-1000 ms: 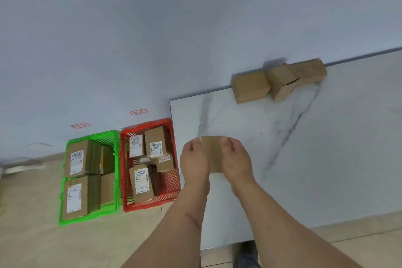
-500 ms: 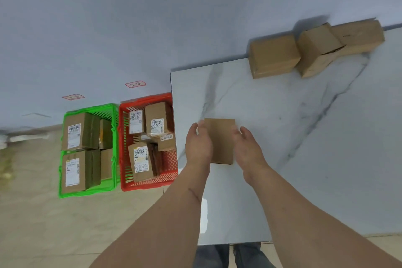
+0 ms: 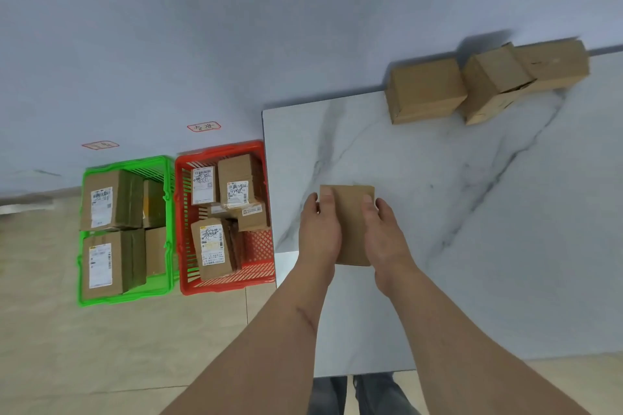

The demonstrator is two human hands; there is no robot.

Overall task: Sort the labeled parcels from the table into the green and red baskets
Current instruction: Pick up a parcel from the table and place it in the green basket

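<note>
I hold a flat brown cardboard parcel (image 3: 350, 222) between both hands over the left part of the white marble table (image 3: 472, 246). My left hand (image 3: 320, 232) grips its left edge and my right hand (image 3: 384, 236) grips its right edge. The side facing me is plain, with no label showing. On the floor left of the table stand the red basket (image 3: 183, 212) and, further left, the green basket (image 3: 82, 246), each holding several labeled parcels.
Three plain cardboard boxes (image 3: 424, 91) sit in a row at the table's far edge against the wall. Two small red-outlined tags (image 3: 204, 127) are stuck on the wall above the baskets. Beige tiled floor surrounds the baskets.
The view has tilted down and closer, so the table and boxes appear larger. The parcel stays gripped between both hands, with the fingers shifted slightly along its edges.
</note>
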